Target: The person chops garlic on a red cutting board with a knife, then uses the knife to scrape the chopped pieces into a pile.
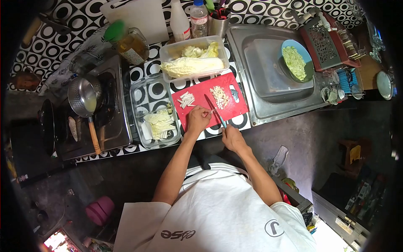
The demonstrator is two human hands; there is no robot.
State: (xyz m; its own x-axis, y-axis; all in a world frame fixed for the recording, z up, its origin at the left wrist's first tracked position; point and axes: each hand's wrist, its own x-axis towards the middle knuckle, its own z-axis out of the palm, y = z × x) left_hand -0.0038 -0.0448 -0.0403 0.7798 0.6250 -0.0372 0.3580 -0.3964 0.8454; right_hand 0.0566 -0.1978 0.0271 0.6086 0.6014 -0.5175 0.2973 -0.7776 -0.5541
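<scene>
On the red cutting board [199, 91] lie white strips [186, 99] at the left and a pile of small chopped white pieces [219, 97] at the right. My right hand [233, 137] is closed round the handle of a knife [215, 111], whose blade points up and left over the board. My left hand [199, 119] rests at the board's lower edge, fingers pinched on a small pale piece [210, 112] beside the blade. A clear container with cabbage leaves [160, 124] stands left of the board, and another with larger cabbage pieces [192, 67] is behind it.
At the right, a bowl of shredded greens [294, 63] stands over the metal sink [263, 106]. On the stove at the left is a strainer [85, 96] with a wooden handle. Bottles [179, 22] and a green-lidded jar [132, 48] stand at the back.
</scene>
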